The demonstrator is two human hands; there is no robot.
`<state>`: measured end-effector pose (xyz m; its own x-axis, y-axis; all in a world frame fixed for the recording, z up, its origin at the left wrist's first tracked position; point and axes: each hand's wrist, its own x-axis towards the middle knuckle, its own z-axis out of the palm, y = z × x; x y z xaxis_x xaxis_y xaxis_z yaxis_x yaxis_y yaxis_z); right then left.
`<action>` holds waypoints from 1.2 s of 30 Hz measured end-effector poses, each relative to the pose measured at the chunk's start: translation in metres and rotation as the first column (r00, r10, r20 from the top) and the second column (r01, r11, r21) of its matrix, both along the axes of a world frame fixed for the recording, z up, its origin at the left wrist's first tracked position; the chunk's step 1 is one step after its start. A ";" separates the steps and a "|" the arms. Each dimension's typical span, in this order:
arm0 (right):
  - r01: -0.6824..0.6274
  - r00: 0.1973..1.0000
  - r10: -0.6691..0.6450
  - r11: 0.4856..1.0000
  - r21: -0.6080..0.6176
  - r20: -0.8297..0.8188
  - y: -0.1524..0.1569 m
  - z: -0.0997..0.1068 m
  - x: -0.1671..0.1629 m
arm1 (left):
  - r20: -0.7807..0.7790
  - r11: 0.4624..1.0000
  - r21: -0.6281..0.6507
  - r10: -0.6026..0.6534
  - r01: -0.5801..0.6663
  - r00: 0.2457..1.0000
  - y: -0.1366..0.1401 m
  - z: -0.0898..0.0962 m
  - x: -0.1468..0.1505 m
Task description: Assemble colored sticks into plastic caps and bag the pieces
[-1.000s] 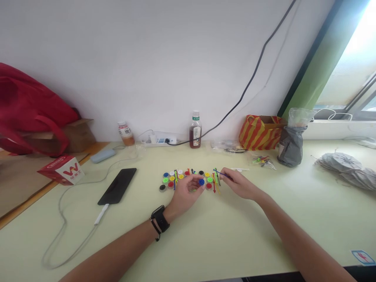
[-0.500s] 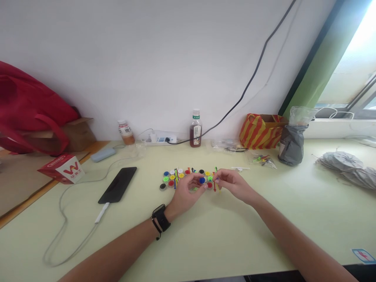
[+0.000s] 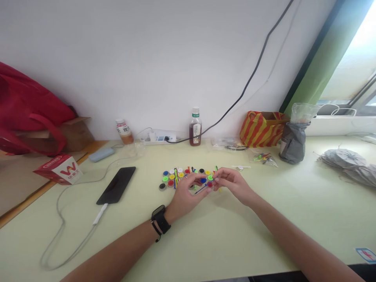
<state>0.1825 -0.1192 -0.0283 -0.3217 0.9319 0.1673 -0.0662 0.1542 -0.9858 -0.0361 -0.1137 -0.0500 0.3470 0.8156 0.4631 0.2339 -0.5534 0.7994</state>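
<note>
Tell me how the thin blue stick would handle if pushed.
The blue stick in the right hand is probably stiff, since it looks straight, and likely light, being so thin. Slimness suggests it might bend if pushed hard.

On desk (image 3: pixel 182 254): phone (image 3: pixel 116 185) left of discs (image 3: pixel 170 183); at far side, power strip (image 3: pixel 161 138) between two bottles (image 3: pixel 195 129).
</note>
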 end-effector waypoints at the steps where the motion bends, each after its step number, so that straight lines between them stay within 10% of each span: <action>1: 0.010 1.000 -0.010 1.000 0.000 -0.004 0.000 -0.001 0.000 | -0.005 1.000 0.004 0.000 0.000 1.000 0.000 -0.001 0.000; 36: 0.024 0.996 -0.026 0.999 0.024 0.085 -0.004 0.004 -0.002 | -0.074 0.993 0.109 -0.036 0.044 0.997 0.002 -0.003 -0.003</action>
<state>0.1807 -0.1231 -0.0243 -0.3124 0.9361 0.1617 0.0219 0.1773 -0.9839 -0.0387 -0.1113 -0.0530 0.4141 0.7457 0.5220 0.2641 -0.6472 0.7151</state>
